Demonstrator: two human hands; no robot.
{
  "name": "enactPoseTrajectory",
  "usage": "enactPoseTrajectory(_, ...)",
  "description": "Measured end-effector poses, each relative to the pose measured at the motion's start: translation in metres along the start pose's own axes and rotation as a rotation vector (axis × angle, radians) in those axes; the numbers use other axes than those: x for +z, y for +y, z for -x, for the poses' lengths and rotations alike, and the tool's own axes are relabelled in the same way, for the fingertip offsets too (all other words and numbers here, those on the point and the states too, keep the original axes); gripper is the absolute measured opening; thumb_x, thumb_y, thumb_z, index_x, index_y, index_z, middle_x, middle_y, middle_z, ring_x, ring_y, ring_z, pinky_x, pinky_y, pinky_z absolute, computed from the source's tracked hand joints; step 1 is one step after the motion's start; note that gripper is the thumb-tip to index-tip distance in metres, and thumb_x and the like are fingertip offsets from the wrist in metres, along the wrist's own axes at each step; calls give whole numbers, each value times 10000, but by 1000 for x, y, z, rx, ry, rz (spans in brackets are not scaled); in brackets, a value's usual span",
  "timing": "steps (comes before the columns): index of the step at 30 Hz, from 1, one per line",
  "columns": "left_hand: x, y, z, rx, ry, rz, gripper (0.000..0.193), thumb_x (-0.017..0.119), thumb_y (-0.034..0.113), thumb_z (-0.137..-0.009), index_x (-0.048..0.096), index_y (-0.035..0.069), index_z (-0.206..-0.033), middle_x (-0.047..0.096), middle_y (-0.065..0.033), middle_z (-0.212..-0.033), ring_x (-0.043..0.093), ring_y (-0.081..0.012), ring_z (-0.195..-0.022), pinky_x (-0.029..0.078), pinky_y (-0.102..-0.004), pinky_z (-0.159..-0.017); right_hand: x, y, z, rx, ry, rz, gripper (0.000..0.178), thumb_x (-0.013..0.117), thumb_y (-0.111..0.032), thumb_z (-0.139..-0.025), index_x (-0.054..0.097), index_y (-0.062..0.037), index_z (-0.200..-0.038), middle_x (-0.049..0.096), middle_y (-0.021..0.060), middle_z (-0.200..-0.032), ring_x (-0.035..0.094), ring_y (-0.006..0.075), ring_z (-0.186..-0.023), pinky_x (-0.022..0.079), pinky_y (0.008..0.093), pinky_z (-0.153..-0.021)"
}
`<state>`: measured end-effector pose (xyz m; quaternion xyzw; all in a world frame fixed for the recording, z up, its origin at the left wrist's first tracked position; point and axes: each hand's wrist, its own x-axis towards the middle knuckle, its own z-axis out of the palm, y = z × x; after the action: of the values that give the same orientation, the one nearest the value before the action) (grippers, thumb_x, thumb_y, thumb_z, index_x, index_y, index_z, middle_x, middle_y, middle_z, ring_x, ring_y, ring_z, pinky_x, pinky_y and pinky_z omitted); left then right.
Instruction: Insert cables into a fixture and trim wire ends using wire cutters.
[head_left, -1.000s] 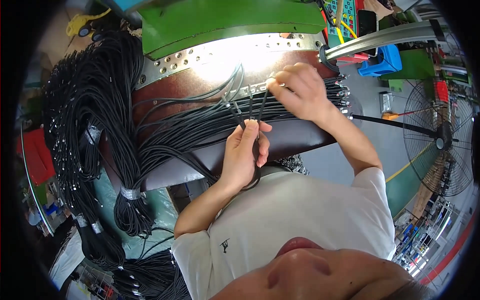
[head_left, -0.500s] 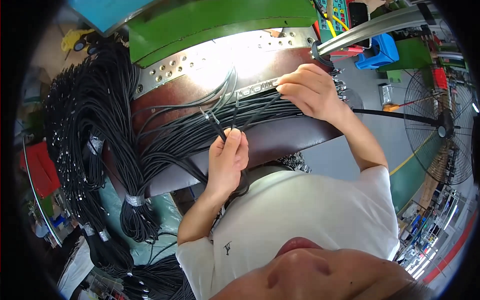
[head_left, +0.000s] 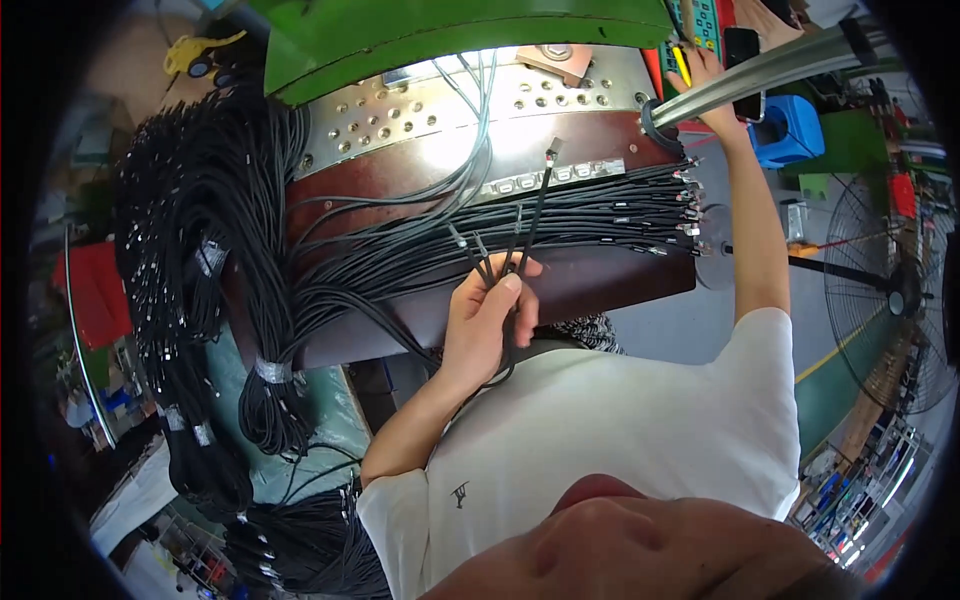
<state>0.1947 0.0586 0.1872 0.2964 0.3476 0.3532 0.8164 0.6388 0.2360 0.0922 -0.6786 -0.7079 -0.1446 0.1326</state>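
Observation:
My left hand (head_left: 490, 318) is closed round several black cables (head_left: 518, 228) with bare metal connector ends pointing up and away from me. One held cable reaches farther, its metal tip (head_left: 551, 158) beside a strip of metal slots (head_left: 560, 176). At the far right, my right hand (head_left: 708, 88) is stretched toward a teal and red button panel (head_left: 705, 28), fingers extended beside a yellow strip (head_left: 682, 66). A metal bar partly hides that hand, and I see nothing held in it. Below the slots lies a thick row of black cables (head_left: 600, 215).
A green machine body (head_left: 470, 38) overhangs a brightly lit metal plate with holes (head_left: 385, 122). Big bundles of black cables (head_left: 180, 200) hang at left. A grey metal bar (head_left: 770, 72) crosses at right, near a blue stool (head_left: 795, 130) and a caged fan (head_left: 890, 290).
My right hand has left the cables by the slot strip and moved far right to the button panel. My left hand still grips its cables, slightly farther right in the picture.

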Motion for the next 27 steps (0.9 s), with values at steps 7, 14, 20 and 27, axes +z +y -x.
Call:
enactPoseTrajectory(7,-7,-10,-16,37,-62,36,261,441,273,-969,555,39,-961,450,15,-580,361,-52,-459,294,-191,-399,-94,-64,42,218,570,-427,317,542,-98,-867,488,21,-1156,557,162,-980,545,261,-904,427,365,-826)
enactPoseTrajectory(14,15,-12,-24,-129,-33,-23,293,436,253,-970,557,1,-1057,531,-14,-687,476,-66,-525,384,-189,-463,-185,-207,121,360,-237,-1597,347,598,-275,-869,565,-3,-1082,550,-1,-779,497,68,-680,407,213,-624)
enactPoseTrajectory(20,2,-5,-24,15,82,52,281,394,238,-985,542,1,-1018,358,38,-499,291,-32,-393,219,-180,-353,-172,-266,191,745,-1210,-2569,680,596,-350,-871,241,-67,-1377,498,61,-1048,512,111,-910,430,292,-809)
enactPoseTrajectory(27,5,-8,-21,-37,-1,-50,203,406,187,-965,525,27,-1005,494,-5,-632,412,-48,-499,313,-175,-432,-186,-223,157,350,-651,-1756,712,615,-224,-852,216,-76,-1422,544,49,-976,523,126,-873,425,260,-785)
